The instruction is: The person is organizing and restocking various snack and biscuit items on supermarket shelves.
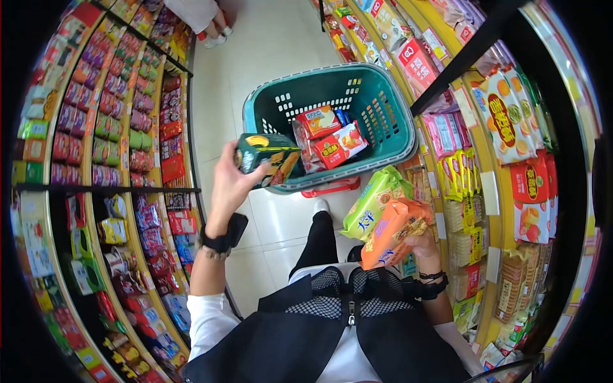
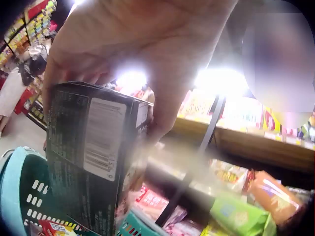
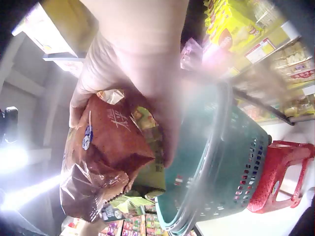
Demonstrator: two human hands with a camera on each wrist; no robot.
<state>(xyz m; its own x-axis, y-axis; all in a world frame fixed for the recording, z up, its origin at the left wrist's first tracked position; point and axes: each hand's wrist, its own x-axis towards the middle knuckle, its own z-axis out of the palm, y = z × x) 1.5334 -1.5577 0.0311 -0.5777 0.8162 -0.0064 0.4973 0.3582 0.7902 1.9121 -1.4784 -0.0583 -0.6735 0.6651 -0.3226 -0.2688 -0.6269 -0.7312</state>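
My left hand [image 1: 231,180] grips a dark green box [image 1: 273,148] with food pictures, thumb on one side and fingers on the other. The box overlaps the near left rim of the green shopping basket [image 1: 260,96] in the head view; its barcode [image 2: 102,140] faces the left wrist camera. My right hand [image 1: 423,245] holds two snack packets, an orange one [image 1: 397,235] and a green one [image 1: 372,203], just outside the basket's near right side. Inside the basket lie several packets, among them a red and white one [image 1: 343,144] and an orange one [image 1: 318,121].
A red plastic stool [image 3: 280,182] is under the basket. Shelves of packaged snacks line both sides of the aisle, including biscuits [image 1: 514,281] on the right and bagged goods [image 1: 108,127] on the left. Another person [image 1: 198,16] stands farther up the tiled floor [image 1: 220,83].
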